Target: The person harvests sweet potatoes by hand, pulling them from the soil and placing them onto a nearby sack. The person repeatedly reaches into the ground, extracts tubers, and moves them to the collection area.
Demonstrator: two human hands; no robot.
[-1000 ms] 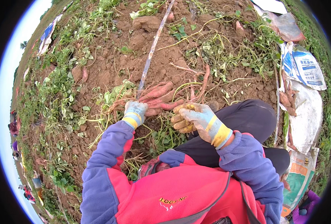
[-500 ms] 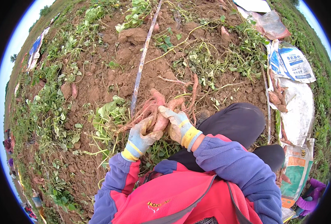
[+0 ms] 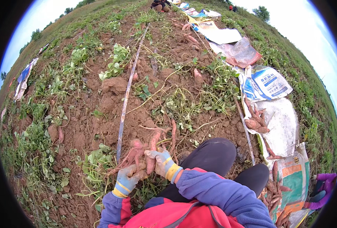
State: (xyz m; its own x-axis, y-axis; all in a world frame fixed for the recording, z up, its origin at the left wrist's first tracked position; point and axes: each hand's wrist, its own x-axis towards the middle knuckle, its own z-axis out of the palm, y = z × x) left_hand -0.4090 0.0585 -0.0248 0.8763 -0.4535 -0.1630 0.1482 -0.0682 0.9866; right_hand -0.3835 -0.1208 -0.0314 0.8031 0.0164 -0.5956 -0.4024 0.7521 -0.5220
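Note:
Both my hands wear dirt-stained pale gloves with blue and yellow cuffs. My left hand point(image 3: 129, 179) is closed around the lower end of a bunch of sweet potatoes point(image 3: 136, 149) with thin trailing roots. Close beside it, my right hand point(image 3: 161, 162) grips a long pinkish sweet potato point(image 3: 152, 146), which stands upright between thumb and fingers. Whether this one is still joined to the bunch I cannot tell. Just beyond my right hand, a slender reddish root point(image 3: 173, 135) lies on the soil.
Cut vines point(image 3: 96, 167) lie left of my hands. A thin pale strip point(image 3: 129, 85) runs away across the brown soil. On the right, flattened sacks point(image 3: 280, 121) carry piles of sweet potatoes point(image 3: 256, 121). A person in purple sleeves point(image 3: 324, 190) is at the far right edge.
The view has tipped up and shifted, so more of the field and sacks shows. The long sweet potato in my right hand now stands more upright and more distinct from the bunch.

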